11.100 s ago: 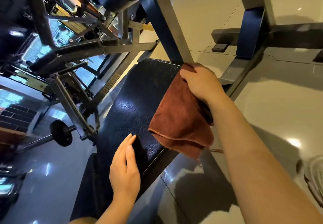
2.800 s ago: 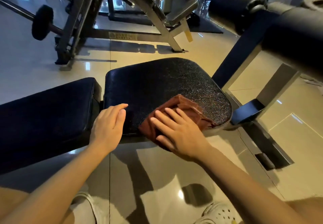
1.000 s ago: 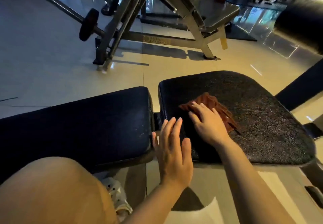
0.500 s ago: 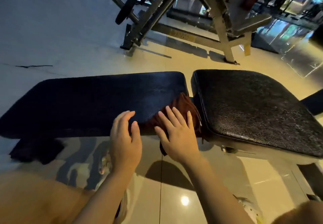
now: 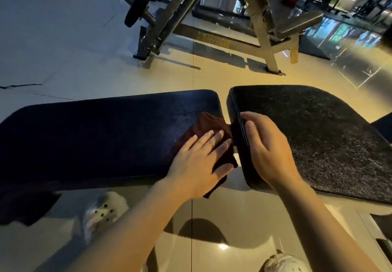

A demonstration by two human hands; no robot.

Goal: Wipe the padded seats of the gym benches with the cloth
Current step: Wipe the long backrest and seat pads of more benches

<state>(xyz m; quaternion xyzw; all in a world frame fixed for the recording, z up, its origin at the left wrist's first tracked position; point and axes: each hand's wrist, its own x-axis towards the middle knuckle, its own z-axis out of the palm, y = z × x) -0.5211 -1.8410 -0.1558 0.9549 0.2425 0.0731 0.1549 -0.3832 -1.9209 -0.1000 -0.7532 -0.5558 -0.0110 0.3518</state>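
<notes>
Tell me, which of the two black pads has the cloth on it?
The long left pad. The left hand presses the brown cloth flat on its right end. The wider right pad has only the right hand on its edge.

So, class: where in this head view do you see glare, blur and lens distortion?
Head view: glare spot on the floor between the arms; the shoe at lower left is blurred; the wide lens bows the left pad; warm light on the right pad, while the cloth lies in dimmer light.
</notes>
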